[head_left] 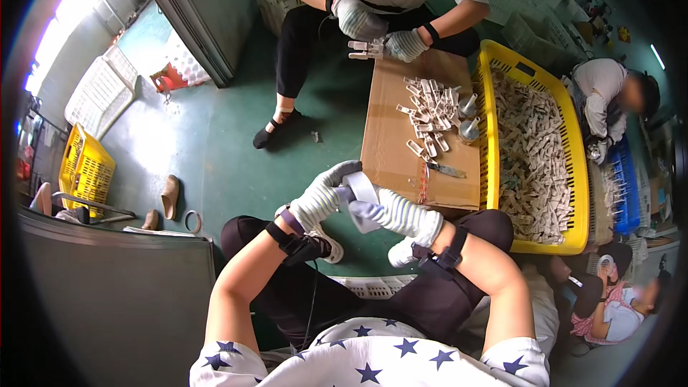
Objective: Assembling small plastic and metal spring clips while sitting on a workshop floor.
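My left hand point(317, 197), in a striped glove with dark fingertips, is closed on one side of a white, flat, band-like piece point(364, 190). From the other side, my right hand point(405, 213), gloved alike, closes on the same piece; its exact kind I cannot make out. Both hands are over my lap, just short of a cardboard box point(387, 129). On the box top lies a loose pile of small pale plastic clip-like parts point(433, 107). A knife point(447, 170) rests nearer to me, and two small bottles point(469, 129) stand by the pile.
A yellow crate point(580, 201) full of similar parts stands against the box's right side. Across from me, a seated person's gloved hands point(362, 21) hold pale clips point(364, 50). Two more people work at right beside a blue crate point(626, 186). Brown slippers point(170, 196) lie at left.
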`<state>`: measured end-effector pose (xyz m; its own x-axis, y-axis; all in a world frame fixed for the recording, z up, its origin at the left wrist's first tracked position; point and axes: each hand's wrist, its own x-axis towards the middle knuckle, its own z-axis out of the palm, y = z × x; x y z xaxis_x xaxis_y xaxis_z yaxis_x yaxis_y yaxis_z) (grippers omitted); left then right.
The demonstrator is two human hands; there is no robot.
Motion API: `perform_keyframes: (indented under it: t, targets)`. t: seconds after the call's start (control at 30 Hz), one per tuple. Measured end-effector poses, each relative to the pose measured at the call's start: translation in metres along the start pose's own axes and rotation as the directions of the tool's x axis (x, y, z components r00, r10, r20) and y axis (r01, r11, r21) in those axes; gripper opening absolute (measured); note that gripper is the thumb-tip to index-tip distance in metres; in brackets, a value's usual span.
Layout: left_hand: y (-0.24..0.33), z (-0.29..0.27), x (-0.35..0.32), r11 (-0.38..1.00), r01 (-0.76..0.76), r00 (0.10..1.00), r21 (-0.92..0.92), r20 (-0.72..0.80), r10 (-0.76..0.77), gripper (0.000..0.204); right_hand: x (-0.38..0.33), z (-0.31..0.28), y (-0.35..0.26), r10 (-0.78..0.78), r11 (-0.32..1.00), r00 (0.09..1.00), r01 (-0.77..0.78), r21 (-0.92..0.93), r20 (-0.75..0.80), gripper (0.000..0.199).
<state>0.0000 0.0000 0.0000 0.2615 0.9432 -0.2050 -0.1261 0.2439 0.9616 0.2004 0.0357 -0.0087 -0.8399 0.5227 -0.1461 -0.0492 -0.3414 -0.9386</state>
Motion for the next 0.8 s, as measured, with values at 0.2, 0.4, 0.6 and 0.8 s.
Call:
perform_keyframes:
  t: [0.2,0.4,0.6,0.8]
  targets:
    - [0.063,-0.01,0.007,0.868,0.171,0.981,-0.465,0.003,-0.192,0.034,-0.018,0.015,-0.054,0.07,0.994,0.997,-0.073,-0.083,-0.037,0.043]
    - [0.043,-0.005,0.066,0.97,0.096,0.978,-0.223,-0.159,-0.133,0.026,-0.028,-0.003,-0.069,-0.018,0.989,0.991,-0.002,-0.147,-0.132,0.043]
    - [0.064,0.01,0.117,0.978,0.185,0.981,-0.097,-0.046,-0.19,0.049,-0.026,-0.017,-0.057,-0.302,0.947,0.892,0.24,-0.213,-0.336,0.044]
    - [0.082,0.034,0.156,0.98,0.173,0.984,0.102,0.016,-0.176,0.09,-0.026,-0.033,-0.057,-0.259,0.963,0.876,0.205,-0.172,-0.406,0.076]
